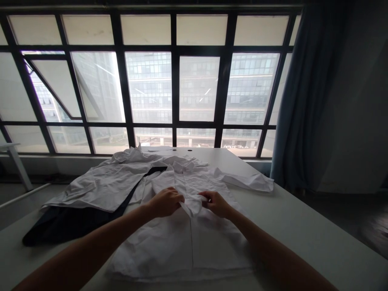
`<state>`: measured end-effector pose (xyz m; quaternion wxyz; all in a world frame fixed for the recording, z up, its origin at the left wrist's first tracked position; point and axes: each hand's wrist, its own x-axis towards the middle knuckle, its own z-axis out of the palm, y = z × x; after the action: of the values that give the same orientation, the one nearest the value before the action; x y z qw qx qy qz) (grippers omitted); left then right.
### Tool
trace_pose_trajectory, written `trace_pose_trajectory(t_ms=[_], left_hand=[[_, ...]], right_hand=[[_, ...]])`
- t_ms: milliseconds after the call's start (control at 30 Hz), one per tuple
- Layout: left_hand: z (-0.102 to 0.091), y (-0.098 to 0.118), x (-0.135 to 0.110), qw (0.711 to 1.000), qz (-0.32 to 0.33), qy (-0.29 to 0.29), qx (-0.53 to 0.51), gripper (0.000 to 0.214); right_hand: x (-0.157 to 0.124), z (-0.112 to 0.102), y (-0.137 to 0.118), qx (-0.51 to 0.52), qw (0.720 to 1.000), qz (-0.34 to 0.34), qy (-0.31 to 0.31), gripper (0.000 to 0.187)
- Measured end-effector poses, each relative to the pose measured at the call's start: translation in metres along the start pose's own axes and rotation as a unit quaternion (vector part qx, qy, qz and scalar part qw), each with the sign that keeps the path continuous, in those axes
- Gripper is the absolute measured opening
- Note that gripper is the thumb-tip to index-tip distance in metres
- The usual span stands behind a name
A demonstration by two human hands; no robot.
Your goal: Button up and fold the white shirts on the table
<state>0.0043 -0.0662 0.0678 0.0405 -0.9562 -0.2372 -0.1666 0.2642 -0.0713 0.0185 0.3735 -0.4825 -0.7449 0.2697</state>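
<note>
A white button-up shirt [188, 242] lies front side up on the white table [303, 230], collar toward the window. My left hand [166, 201] and my right hand [216, 203] meet at the shirt's front strip near the chest. Both have their fingers pinched on the fabric there, lifting a small fold between them. One sleeve [242, 178] stretches out to the right.
A second white shirt [103, 186] lies to the left, spread over a dark garment [69, 226] that reaches the table's left edge. A large window wall stands behind the table. A dark blue curtain [306, 101] hangs at the right.
</note>
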Motion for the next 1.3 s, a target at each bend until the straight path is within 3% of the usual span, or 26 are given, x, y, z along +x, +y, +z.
trace_pose_trajectory(t_ms=[67,133,200,300,367,433,500,567,633,700,767,833,933,1000,1133,1233,1300], left_hand=[[-0.002,-0.004,0.001,1.000,-0.004,0.018,0.024,0.011],[0.001,-0.009,-0.001,0.999,0.004,0.015,0.046,0.015],[0.010,-0.015,-0.005,0.998,0.012,-0.002,0.060,0.029],[0.024,-0.023,-0.008,0.998,-0.018,-0.026,0.061,0.049],[0.029,-0.030,-0.009,0.996,-0.057,-0.039,0.056,0.045],[0.031,-0.038,-0.007,0.993,-0.092,-0.045,0.053,0.033],[0.032,-0.046,-0.005,0.991,-0.114,-0.051,0.043,0.020],[0.033,-0.051,-0.002,0.990,-0.129,-0.054,0.028,0.017],[0.035,-0.054,0.004,0.990,-0.132,-0.048,0.021,0.029],[0.038,-0.051,0.012,0.993,-0.101,-0.046,0.027,0.049],[0.040,-0.046,0.024,0.996,-0.041,-0.071,0.035,0.055],[0.040,-0.041,0.037,0.993,0.010,-0.111,0.034,0.038],[0.030,-0.042,0.053,0.989,0.021,-0.143,0.016,0.008],[0.016,-0.051,0.059,0.989,0.007,-0.146,-0.009,0.008],[-0.017,-0.077,0.074,0.989,-0.028,-0.125,-0.077,0.009],[-0.023,-0.084,0.090,0.992,-0.066,-0.046,-0.101,0.016],[-0.012,-0.079,0.102,0.993,-0.097,0.009,-0.069,0.020]], right_hand=[[0.001,-0.015,-0.005,0.010,0.997,-0.033,0.072,0.029],[-0.002,-0.033,-0.009,-0.021,0.994,-0.065,0.086,0.014],[-0.008,-0.049,-0.010,-0.107,0.992,-0.072,0.004,0.009],[-0.020,-0.064,-0.010,-0.246,0.961,-0.001,-0.124,0.016],[-0.025,-0.067,-0.011,-0.271,0.954,0.039,-0.123,0.017],[-0.027,-0.067,-0.016,-0.247,0.963,0.030,-0.099,0.017],[-0.029,-0.066,-0.025,-0.201,0.972,0.002,-0.121,0.028],[-0.032,-0.063,-0.036,-0.162,0.965,0.002,-0.207,0.053],[-0.036,-0.057,-0.047,-0.161,0.943,0.028,-0.291,0.077],[-0.040,-0.051,-0.055,-0.199,0.926,0.039,-0.318,0.086],[-0.043,-0.045,-0.059,-0.241,0.924,0.027,-0.296,0.076],[-0.043,-0.041,-0.059,-0.266,0.928,0.009,-0.259,0.050],[-0.042,-0.040,-0.057,-0.269,0.940,-0.005,-0.210,0.017],[-0.041,-0.042,-0.057,-0.245,0.954,0.001,-0.176,0.009],[-0.041,-0.056,-0.063,-0.080,0.988,0.064,-0.112,0.019],[-0.044,-0.076,-0.067,0.094,0.972,0.143,-0.161,0.040],[-0.046,-0.088,-0.064,0.118,0.944,0.203,-0.232,0.052]])
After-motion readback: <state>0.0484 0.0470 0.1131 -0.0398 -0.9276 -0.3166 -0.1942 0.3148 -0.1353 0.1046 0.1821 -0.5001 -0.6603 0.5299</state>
